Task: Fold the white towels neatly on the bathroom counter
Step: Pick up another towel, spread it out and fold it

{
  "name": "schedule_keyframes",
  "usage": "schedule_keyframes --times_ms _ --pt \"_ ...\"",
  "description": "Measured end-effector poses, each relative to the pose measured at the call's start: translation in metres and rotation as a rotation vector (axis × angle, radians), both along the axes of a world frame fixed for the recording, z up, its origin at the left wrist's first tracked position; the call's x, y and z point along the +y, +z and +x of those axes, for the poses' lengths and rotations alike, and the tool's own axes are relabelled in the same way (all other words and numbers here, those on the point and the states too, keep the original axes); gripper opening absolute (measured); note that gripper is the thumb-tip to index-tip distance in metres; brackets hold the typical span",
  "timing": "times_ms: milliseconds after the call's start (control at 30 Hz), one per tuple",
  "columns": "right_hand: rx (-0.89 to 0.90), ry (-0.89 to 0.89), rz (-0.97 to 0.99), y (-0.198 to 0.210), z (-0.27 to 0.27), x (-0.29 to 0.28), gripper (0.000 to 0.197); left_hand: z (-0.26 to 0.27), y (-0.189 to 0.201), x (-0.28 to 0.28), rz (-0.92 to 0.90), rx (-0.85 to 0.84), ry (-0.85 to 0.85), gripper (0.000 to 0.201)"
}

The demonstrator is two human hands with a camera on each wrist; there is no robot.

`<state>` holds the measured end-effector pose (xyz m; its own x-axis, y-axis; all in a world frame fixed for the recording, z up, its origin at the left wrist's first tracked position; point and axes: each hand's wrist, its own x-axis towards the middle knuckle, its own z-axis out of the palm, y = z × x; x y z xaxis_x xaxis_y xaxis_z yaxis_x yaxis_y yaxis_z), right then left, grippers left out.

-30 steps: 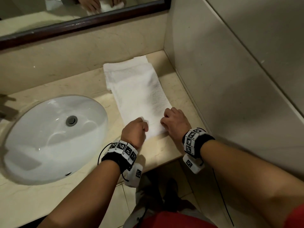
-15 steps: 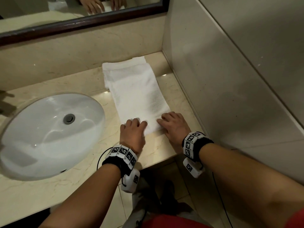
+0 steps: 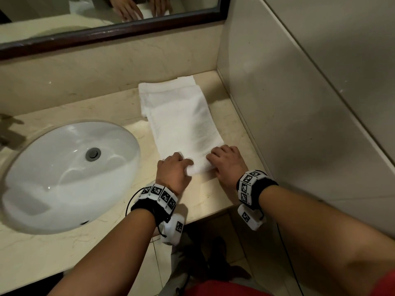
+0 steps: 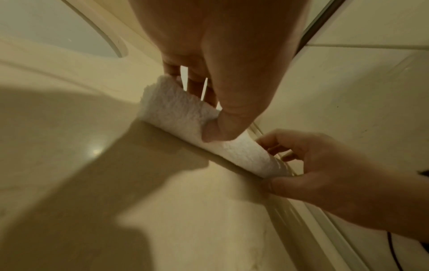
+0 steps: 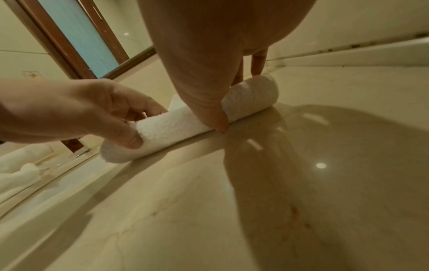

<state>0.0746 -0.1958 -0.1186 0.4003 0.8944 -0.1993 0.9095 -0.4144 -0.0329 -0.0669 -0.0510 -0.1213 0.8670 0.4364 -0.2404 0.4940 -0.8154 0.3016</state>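
towel: white towel (image 3: 183, 122) lies flat as a long strip on the beige surface (image 3: 119, 107), running from the back wall toward the front edge, between sink and right side wall; near end curled up into a small roll (image 5: 185, 124)
towel far end: extra folded layers stick out at the back, just under the mirror wall
left hand: left hand (image 3: 173, 169) on the left part of the roll, grip clamped on it; thumb (image 4: 223, 124) presses the front of the roll, fingers curl over the top
right hand: right hand (image 3: 228, 163) on the right part of the roll, grip clamped too; thumb tip (image 5: 220, 124) down at the roll's base touching the surface, fingers over the far side
roll contact: roll rests on the surface, both hands side by side, not touching each other
sink: white oval sink (image 3: 64, 176) left of the towel, apart from it, drain in the middle
mirror: dark-framed mirror (image 3: 119, 30) along the back wall, reflects both hands
wrists: marker bands with small cameras on both wrists
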Motion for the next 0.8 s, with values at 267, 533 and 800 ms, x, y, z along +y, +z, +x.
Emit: schedule_keyframes --times_ms 267,533,800 --pt "0.029 0.012 -0.1 0.013 0.014 0.025 0.036 0.012 0.006 0.025 -0.228 0.076 0.03 0.045" --pt "0.158 -0.032 -0.152 0.023 0.029 0.048 0.036 0.024 0.004 0.053 -0.28 0.09 -0.054 0.041" --pt "0.208 -0.081 -0.194 0.02 0.033 0.064 0.022 0.03 0.002 0.071 -0.299 0.151 -0.054 0.037"
